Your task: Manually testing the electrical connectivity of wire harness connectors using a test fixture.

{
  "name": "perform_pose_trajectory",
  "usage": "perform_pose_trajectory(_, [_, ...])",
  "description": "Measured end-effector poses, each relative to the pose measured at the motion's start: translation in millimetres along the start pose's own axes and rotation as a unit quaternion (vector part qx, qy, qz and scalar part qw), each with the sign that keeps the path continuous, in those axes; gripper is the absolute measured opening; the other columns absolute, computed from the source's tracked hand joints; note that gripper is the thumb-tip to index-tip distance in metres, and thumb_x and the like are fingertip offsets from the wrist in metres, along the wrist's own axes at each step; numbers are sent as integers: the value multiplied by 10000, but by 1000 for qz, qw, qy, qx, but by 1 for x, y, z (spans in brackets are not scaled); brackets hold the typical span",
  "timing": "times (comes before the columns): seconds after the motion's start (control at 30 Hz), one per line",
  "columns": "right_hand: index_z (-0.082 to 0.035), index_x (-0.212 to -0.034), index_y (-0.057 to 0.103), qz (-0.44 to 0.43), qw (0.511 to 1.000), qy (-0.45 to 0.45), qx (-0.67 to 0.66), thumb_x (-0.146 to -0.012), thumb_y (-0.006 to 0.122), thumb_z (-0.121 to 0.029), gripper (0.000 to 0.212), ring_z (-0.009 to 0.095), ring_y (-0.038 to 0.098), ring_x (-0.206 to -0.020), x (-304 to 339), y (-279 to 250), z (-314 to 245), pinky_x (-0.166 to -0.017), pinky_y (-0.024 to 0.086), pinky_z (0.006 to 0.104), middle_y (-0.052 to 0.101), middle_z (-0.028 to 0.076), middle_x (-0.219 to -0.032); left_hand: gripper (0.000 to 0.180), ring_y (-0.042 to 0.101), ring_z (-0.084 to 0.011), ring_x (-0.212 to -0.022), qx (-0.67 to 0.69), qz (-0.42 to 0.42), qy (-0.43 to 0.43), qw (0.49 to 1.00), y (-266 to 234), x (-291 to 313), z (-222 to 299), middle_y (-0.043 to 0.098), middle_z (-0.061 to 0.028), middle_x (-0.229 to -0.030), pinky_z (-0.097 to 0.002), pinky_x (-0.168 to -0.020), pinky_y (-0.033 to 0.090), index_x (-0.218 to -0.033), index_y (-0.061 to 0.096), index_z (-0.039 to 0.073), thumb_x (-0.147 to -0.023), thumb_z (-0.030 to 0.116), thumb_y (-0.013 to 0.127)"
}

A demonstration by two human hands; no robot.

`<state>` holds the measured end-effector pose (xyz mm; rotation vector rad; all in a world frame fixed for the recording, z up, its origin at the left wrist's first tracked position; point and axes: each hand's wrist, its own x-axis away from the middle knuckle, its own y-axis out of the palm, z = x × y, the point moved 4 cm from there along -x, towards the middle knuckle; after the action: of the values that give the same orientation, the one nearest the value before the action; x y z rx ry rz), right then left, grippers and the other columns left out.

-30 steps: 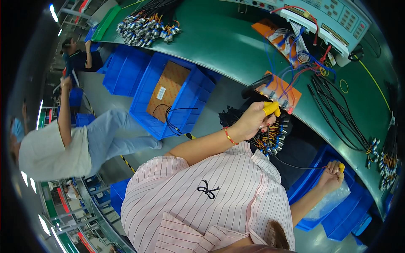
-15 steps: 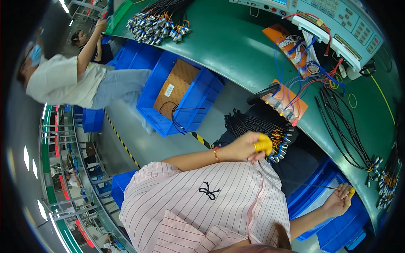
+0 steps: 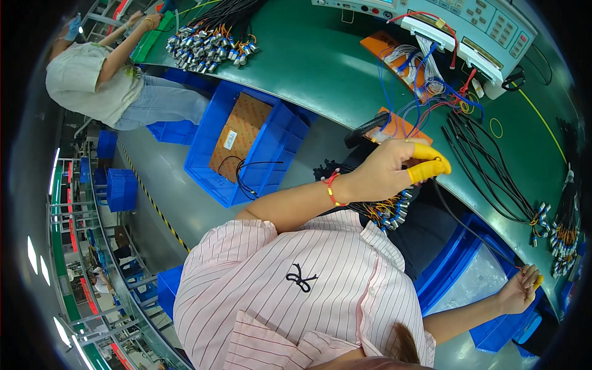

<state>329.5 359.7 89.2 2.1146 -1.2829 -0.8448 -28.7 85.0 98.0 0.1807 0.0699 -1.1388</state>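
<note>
A thin black cable (image 3: 459, 219) stretches between my two hands in front of the green bench's edge. My left hand (image 3: 394, 169) pinches one end of it between thumb and forefinger, both in yellow finger covers. This hand is over the near side of an orange fixture board (image 3: 421, 137), hiding much of it. Down at the right, my right hand (image 3: 518, 293) is closed on the cable's other end; the tip there is too small to make out. Below my left wrist, a bundle of black cables with metal connectors and orange wires (image 3: 388, 213) lies on my lap.
A pale blue bench instrument (image 3: 493, 37) with coloured leads stands at the back right. Loose black cables (image 3: 484, 166) and a connector bundle (image 3: 564, 243) lie on the right; another connector pile (image 3: 206, 52) is far left. Blue bins (image 3: 225, 185) flank me. A co-worker (image 3: 92, 86) stands far left.
My left hand has risen from beside the lap bundle to the fixture board, and the cable now shows between both hands. My right hand has moved a little to the right. The view has shifted.
</note>
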Motion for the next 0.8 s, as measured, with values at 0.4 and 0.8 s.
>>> perform_pose_trajectory(0.4, [69,-1005,494,-26,999,14,-26,-712,568,-40,321,158,334,-708,-71,-33,-4,-720,287,312,347,41,-725,210,584,-67,-662,116,76,-140,980,8,-41,-24,609,12,-782,-187,-559,458,-1084,614,25,-990,182,509])
perform_pose_trajectory(0.8, [97,-1047,455,47,998,25,39,-736,506,-69,356,174,343,-704,-136,-124,25,-708,311,312,376,65,-744,355,591,-310,-1119,319,92,-142,933,25,-55,-45,543,-222,-1283,-407,-1005,458,-1301,448,-6,-962,95,460])
